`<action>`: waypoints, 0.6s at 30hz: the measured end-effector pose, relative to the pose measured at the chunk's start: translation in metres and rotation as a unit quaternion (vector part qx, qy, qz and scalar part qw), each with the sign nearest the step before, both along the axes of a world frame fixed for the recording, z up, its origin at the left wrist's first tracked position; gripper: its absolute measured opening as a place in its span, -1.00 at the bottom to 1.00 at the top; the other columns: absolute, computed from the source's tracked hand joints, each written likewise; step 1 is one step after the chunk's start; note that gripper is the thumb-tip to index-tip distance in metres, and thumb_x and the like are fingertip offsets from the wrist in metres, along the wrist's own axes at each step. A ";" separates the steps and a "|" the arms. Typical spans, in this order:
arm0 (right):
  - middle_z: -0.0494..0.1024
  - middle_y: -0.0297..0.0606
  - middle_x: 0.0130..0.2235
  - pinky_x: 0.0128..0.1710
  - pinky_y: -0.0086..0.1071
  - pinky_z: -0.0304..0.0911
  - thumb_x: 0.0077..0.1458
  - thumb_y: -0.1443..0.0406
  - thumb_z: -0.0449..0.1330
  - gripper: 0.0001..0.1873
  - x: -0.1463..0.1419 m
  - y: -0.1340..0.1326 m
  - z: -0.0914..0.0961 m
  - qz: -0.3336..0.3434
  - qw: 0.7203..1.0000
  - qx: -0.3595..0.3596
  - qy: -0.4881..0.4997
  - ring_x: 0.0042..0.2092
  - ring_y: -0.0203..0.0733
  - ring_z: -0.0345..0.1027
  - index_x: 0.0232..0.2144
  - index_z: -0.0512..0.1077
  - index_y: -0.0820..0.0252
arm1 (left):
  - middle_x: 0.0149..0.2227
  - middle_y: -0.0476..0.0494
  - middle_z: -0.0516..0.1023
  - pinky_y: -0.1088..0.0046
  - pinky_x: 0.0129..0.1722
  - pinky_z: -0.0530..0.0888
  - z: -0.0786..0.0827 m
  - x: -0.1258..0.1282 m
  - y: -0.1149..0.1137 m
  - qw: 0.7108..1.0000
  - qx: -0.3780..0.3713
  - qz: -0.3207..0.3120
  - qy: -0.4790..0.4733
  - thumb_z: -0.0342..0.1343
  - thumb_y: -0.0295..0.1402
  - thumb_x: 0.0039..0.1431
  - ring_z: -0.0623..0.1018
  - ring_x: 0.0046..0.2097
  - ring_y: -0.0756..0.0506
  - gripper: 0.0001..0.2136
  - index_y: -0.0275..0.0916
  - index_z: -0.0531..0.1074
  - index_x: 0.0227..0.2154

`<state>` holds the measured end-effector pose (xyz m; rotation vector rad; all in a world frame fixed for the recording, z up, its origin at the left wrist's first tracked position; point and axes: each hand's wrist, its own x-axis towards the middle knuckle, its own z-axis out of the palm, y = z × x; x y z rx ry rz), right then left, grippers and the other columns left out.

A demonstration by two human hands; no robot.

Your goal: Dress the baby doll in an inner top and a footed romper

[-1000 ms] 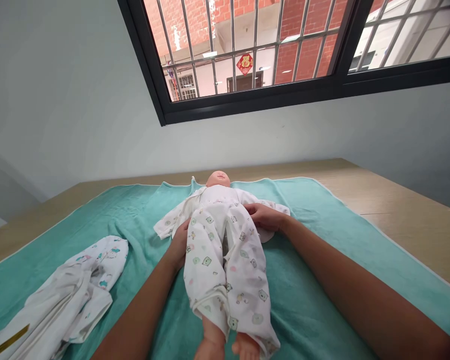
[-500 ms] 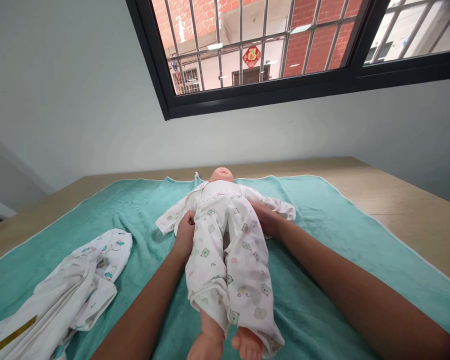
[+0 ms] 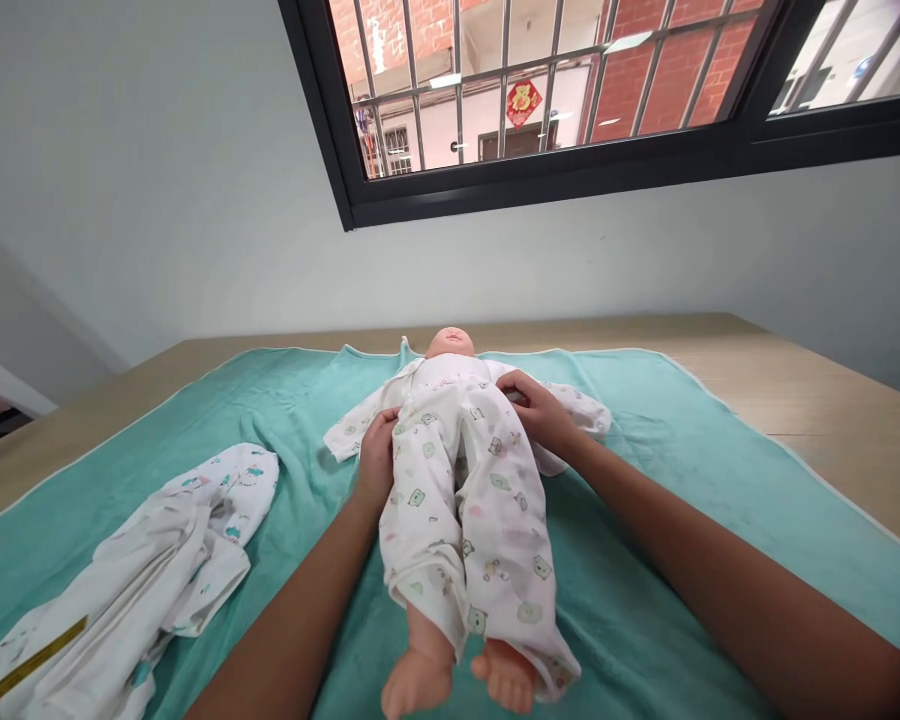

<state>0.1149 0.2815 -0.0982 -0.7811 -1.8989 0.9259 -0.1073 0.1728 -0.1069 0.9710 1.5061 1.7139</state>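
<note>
A baby doll (image 3: pixel 451 345) lies on its back on a teal blanket (image 3: pixel 645 470), head toward the wall. It wears a white top and white printed trousers (image 3: pixel 465 520); its bare feet (image 3: pixel 457 680) point at me. My left hand (image 3: pixel 379 458) grips the trousers' waist at the doll's left side, fingers curled into the cloth. My right hand (image 3: pixel 541 412) holds the waist on the other side, fingers closed on the fabric.
A crumpled pile of white printed baby clothes (image 3: pixel 142 570) lies on the blanket at the left. The blanket covers a wooden table (image 3: pixel 810 400) against a grey wall, under a barred window (image 3: pixel 570 90).
Both hands have slid up the doll's body with the trousers' waist, which now sits higher on the torso. The view has shifted a little to the left.
</note>
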 end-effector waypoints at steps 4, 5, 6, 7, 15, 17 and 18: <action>0.49 -0.25 -0.13 -0.01 -0.27 0.18 0.15 0.11 0.07 -0.73 -0.008 -0.004 0.004 0.012 0.999 -0.039 0.032 -0.06 -0.12 0.31 -0.25 0.44 0.13 | -0.05 -0.17 0.55 0.37 -0.05 0.41 -0.003 -0.003 0.002 0.999 0.014 -0.019 0.022 0.06 -0.17 0.10 0.49 -0.04 -0.16 -0.75 -0.27 0.48 -0.38; 0.49 -0.25 -0.14 -0.01 -0.26 0.18 0.15 0.09 0.07 -0.72 -0.009 -0.003 0.004 0.014 0.998 -0.051 0.028 -0.07 -0.12 0.31 -0.27 0.45 0.13 | 0.00 -0.17 0.52 0.37 -0.03 0.40 -0.004 -0.005 0.004 0.999 0.010 -0.029 0.033 0.09 -0.17 0.08 0.49 -0.02 -0.16 -0.75 -0.26 0.49 -0.37; 0.49 -0.25 -0.17 -0.01 -0.25 0.19 0.13 0.08 0.10 -0.72 -0.010 -0.001 0.004 0.011 0.998 -0.058 0.020 -0.09 -0.12 0.32 -0.28 0.45 0.13 | 0.05 -0.17 0.49 0.37 -0.02 0.39 -0.005 -0.006 0.005 0.998 0.007 -0.044 0.043 0.13 -0.17 0.07 0.48 0.00 -0.16 -0.76 -0.26 0.49 -0.36; 0.49 -0.26 -0.18 0.00 -0.24 0.19 0.11 0.08 0.13 -0.73 -0.009 0.002 0.004 0.008 0.998 -0.059 0.010 -0.09 -0.12 0.32 -0.29 0.45 0.13 | 0.09 -0.17 0.45 0.38 -0.01 0.38 -0.005 -0.008 0.006 0.997 0.006 -0.061 0.050 0.15 -0.18 0.06 0.47 0.02 -0.16 -0.77 -0.25 0.49 -0.36; 0.33 -0.21 0.10 0.03 -0.26 0.20 0.01 0.09 0.24 -0.73 -0.004 0.016 0.005 0.095 0.993 -0.011 -0.062 0.08 -0.13 0.24 -0.45 0.34 0.15 | 0.16 -0.17 0.39 0.41 0.02 0.34 0.006 -0.015 0.011 0.979 0.022 -0.141 0.145 0.16 -0.25 0.05 0.41 0.12 -0.15 -0.80 -0.19 0.24 -0.48; 0.41 -0.22 0.03 0.00 -0.26 0.20 0.07 0.12 0.18 -0.76 -0.006 0.013 0.008 0.085 0.994 0.033 -0.063 0.02 -0.15 0.28 -0.45 0.28 0.14 | -0.02 -0.13 0.51 0.42 -0.07 0.35 0.008 -0.014 0.015 0.973 0.018 -0.101 0.206 0.09 -0.25 0.11 0.48 -0.03 -0.11 -0.83 -0.17 0.21 -0.44; 0.46 -0.24 -0.03 -0.03 -0.26 0.20 0.10 0.13 0.15 -0.78 -0.008 0.012 0.010 0.069 0.993 0.053 -0.075 -0.03 -0.16 0.31 -0.44 0.27 0.13 | -0.15 -0.09 0.54 0.42 -0.13 0.35 0.008 -0.015 0.018 0.967 0.011 -0.074 0.244 0.06 -0.24 0.13 0.49 -0.14 -0.09 -0.84 -0.15 0.21 -0.42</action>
